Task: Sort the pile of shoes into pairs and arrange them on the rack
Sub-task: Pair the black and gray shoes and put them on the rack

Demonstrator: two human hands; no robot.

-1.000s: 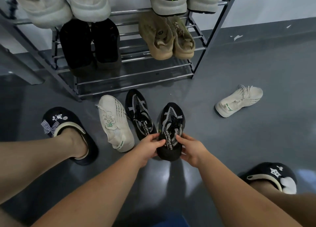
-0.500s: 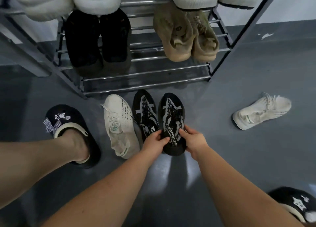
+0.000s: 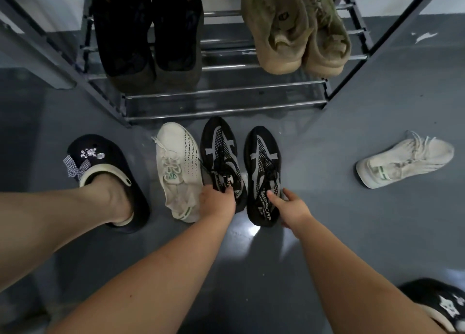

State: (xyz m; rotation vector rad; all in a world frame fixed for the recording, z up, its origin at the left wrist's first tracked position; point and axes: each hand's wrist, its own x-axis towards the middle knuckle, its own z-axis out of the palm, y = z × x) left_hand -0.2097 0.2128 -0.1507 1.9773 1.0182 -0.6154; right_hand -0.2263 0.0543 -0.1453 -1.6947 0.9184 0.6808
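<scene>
**Observer:** What have the hands got?

**Operator:** My left hand [image 3: 218,199] is closed over the heel end of the left black sneaker [image 3: 221,157], fingers curled onto its collar. My right hand [image 3: 289,206] lies on the heel of the right black sneaker [image 3: 263,175], index finger stretched along the tongue and thumb out to the side. It's touching, but I cannot tell whether it actually pinches the shoe or only rests there.

**Observer:** Why both at once?

**Operator:** They match: same mesh, same grey straps. Both stand on the floor [image 3: 352,233], toes toward the rack [image 3: 226,92], side by side with a narrow gap. Taking each by the heel should let me lift them as a pair and slide them in toes first, I'd judge.

**Observer:** Where to?

**Operator:** The lowest rails just ahead look bare. The shelf above holds a dark pair [image 3: 148,31] and a tan pair [image 3: 297,29], heels facing out.

**Observer:** What else is loose?

**Operator:** One white sneaker [image 3: 176,172] touches the left black shoe; it's close enough that I might nudge it when lifting. Its likely mate, the other white sneaker [image 3: 405,161], lies on its side well off to the right. The black clogs are on my own feet, not part of the pile.
</scene>
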